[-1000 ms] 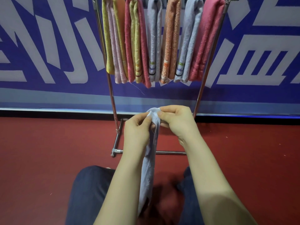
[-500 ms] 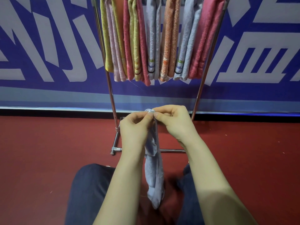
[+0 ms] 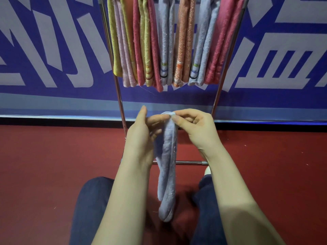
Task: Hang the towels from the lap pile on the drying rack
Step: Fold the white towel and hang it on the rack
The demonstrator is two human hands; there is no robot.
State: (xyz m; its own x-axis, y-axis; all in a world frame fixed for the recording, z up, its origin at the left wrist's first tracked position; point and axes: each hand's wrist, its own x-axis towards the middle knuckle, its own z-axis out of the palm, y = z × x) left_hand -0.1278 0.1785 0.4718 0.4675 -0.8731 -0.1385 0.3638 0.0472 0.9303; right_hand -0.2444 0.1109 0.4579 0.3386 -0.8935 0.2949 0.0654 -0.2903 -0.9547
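Observation:
A light blue towel (image 3: 167, 167) hangs folded lengthwise in front of me, its lower end dangling between my knees. My right hand (image 3: 196, 129) pinches its top fold with thumb and fingers. My left hand (image 3: 143, 137) pinches the same top edge from the left, with its index finger sticking up. Beyond my hands stands the metal drying rack (image 3: 118, 96), its upper part filled with several hanging towels (image 3: 164, 41) in yellow, pink, blue and orange. No lap pile shows.
My dark trouser legs (image 3: 88, 206) frame the bottom of the view over a red floor (image 3: 44, 165). The rack's bottom crossbar (image 3: 191, 162) lies just behind the towel. A blue and white patterned wall (image 3: 44, 50) backs the rack.
The towel's lower end has come up off my lap and now hangs free. My left index finger has straightened upward; both hands stay at the top fold.

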